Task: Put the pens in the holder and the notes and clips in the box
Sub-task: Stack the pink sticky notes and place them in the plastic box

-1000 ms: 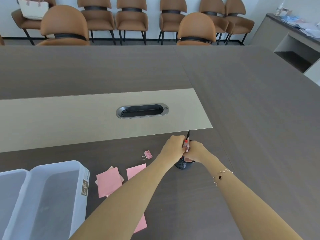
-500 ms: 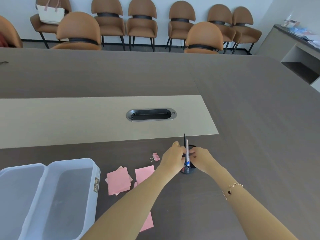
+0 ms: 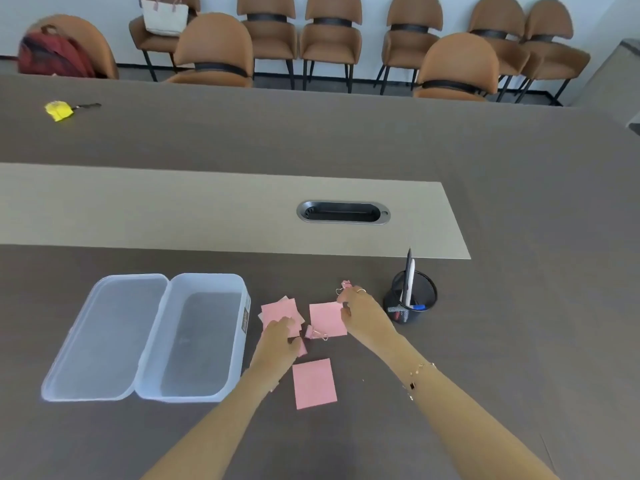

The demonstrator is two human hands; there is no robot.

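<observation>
A black mesh holder (image 3: 412,306) stands right of centre with a black pen (image 3: 408,268) and a white pen (image 3: 411,282) upright in it. Several pink notes lie on the table: a stack (image 3: 278,308), a single one (image 3: 327,318) and another nearer me (image 3: 314,382). One pink clip (image 3: 345,284) lies at the fingertips of my right hand (image 3: 360,310), whose thumb and fingers are apart. A second pink clip (image 3: 313,332) lies between my hands. My left hand (image 3: 278,341) rests with curled fingers on the stack; its grip is hidden. The clear box (image 3: 194,337) is to the left.
The box's lid (image 3: 104,336) lies open beside it on the left. A cable grommet (image 3: 343,212) sits in the light strip of the table. A yellow object (image 3: 59,110) lies far left. Brown chairs (image 3: 214,51) line the far side.
Both hands have left the holder, with the pens now standing in it, and moved left to the notes and clips. My view has shifted, showing more of the table's left.
</observation>
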